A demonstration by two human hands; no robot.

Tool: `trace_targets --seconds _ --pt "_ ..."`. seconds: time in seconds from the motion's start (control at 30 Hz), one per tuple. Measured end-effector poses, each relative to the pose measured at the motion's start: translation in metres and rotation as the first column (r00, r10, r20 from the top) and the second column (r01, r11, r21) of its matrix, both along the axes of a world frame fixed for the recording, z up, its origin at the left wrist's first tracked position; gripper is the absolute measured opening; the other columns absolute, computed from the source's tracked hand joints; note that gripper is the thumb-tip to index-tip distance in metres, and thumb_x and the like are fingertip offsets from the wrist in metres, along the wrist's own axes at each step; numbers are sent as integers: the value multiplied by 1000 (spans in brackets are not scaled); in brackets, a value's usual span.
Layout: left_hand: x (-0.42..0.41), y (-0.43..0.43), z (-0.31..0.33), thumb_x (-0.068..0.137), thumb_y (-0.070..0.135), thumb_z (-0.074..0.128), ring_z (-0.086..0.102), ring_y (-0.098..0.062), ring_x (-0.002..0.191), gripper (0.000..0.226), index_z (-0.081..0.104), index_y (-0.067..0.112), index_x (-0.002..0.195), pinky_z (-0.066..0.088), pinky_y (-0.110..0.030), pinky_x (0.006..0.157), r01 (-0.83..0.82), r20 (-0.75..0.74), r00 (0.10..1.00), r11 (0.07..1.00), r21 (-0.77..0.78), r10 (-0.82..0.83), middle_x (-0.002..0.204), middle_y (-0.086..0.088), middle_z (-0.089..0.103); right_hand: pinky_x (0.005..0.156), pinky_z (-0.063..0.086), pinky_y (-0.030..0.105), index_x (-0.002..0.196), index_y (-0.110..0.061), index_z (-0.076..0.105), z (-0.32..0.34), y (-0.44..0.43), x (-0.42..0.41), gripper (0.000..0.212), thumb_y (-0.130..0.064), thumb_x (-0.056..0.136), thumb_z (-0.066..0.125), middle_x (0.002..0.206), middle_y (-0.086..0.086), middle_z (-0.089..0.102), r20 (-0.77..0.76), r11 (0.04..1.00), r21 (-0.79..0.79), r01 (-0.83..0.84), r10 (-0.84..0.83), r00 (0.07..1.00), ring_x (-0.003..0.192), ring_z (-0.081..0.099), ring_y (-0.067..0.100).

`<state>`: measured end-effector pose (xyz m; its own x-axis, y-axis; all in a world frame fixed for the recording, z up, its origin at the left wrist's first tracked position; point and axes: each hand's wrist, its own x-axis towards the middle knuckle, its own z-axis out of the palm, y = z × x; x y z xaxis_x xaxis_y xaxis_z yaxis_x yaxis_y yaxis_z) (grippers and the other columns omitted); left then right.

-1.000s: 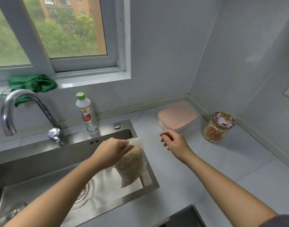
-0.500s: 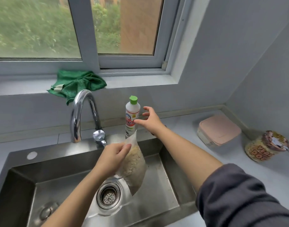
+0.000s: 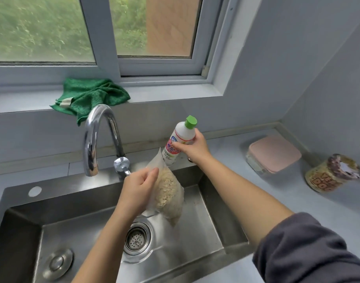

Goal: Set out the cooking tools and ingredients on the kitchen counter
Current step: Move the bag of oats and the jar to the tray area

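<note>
This is a small kitchen with a window across the top of the frame and a gray table (image 3: 297,203) along the wall. A green cloth (image 3: 89,97) lies on the sill at upper left, above the shiny tap (image 3: 97,137). A steel sink (image 3: 22,219) fills the lower left.

In the middle, the left hand (image 3: 138,193) has its grip closed on the plastic of a clear bag (image 3: 172,198). The bag hangs over the sink, just above the drain (image 3: 136,240). If the fingers slip, or the top is not shut, I think the food could fall in the sink. I cannot tell if the bag is sealed.

Just right of it, the right hand (image 3: 195,149) has its grip wrapped around a white bottle (image 3: 180,139) with a green cap. The bottle leans and sits very close to the bag. It may be soap, and a loose cap could drip on the food.

The bag holds pale tan flakes, about half full. I cannot see inside the bottle. At right, a box with a pink lid (image 3: 274,153) sits closed on the table, and what is inside is hard to tell. At far right stands a paper cup (image 3: 332,174) with its lid on.
</note>
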<state>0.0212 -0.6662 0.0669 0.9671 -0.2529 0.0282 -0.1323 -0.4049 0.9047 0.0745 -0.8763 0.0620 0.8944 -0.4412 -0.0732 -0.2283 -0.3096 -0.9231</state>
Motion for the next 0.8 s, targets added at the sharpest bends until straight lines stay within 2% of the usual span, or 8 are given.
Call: trace_targets --seconds 0.07,0.17,0.3,0.37,0.43,0.53,0.63,0.8 --pt "-10 -8 2 92 34 56 32 -9 53 48 39 6 57 30 -32 55 5 26 1000 999 32 -6 54 -2 35 87 56 43 106 -30 60 8 -16 -41 62 -43 52 85 111 1 65 31 998 -6 56 -56 998 101 64 14" --pt "-29 -28 10 83 46 44 43 -18 58 51 51 -1 63 43 -41 62 28 54 998 996 89 -33 56 -13 50 87 56 40 105 -26 62 19 -40 -112 52 -39 59 84 103 -3 70 56 989 -8 148 -147 988 95 67 11" --pt "-76 -67 18 94 37 50 45 -19 60 51 54 -7 67 40 -39 61 106 81 990 991 86 -112 63 -24 56 88 55 32 112 -23 60 35 -74 -225 52 -25 67 85 106 -7 68 43 965 0 261 -261 964 98 64 5" --pt "-109 -87 24 97 29 51 42 -17 58 47 51 -6 65 34 -35 57 168 82 982 984 64 -173 57 -15 47 89 54 33 112 -25 60 44 -84 -288 51 -26 68 84 104 -10 67 39 943 2 333 -333 942 97 64 4" --pt "-145 -105 35 96 26 51 35 -16 54 47 39 2 59 27 -33 54 231 96 967 971 58 -236 54 -5 36 89 54 33 113 -27 58 52 -89 -341 55 -31 65 84 105 -11 67 31 927 -28 373 -372 928 98 64 4" --pt "-226 -141 56 96 26 51 29 -16 52 47 29 14 56 22 -32 54 385 115 915 922 47 -388 51 0 30 88 54 33 113 -26 58 63 -93 -443 54 -28 66 84 106 -10 68 40 880 -44 473 -472 881 97 64 4" --pt "-304 -168 65 96 29 49 29 -17 54 45 28 15 58 21 -32 54 512 115 850 858 45 -513 54 -2 30 85 53 27 111 -20 57 71 -92 -540 50 -23 69 84 103 -10 66 46 813 -73 577 -575 817 94 63 2" --pt "-448 -205 67 95 26 49 25 -16 54 44 24 15 61 19 -31 55 726 125 681 687 13 -722 56 -2 23 79 56 21 108 -27 56 79 -82 -710 45 -18 73 82 99 -11 69 13 723 -51 689 -690 724 86 66 -4"
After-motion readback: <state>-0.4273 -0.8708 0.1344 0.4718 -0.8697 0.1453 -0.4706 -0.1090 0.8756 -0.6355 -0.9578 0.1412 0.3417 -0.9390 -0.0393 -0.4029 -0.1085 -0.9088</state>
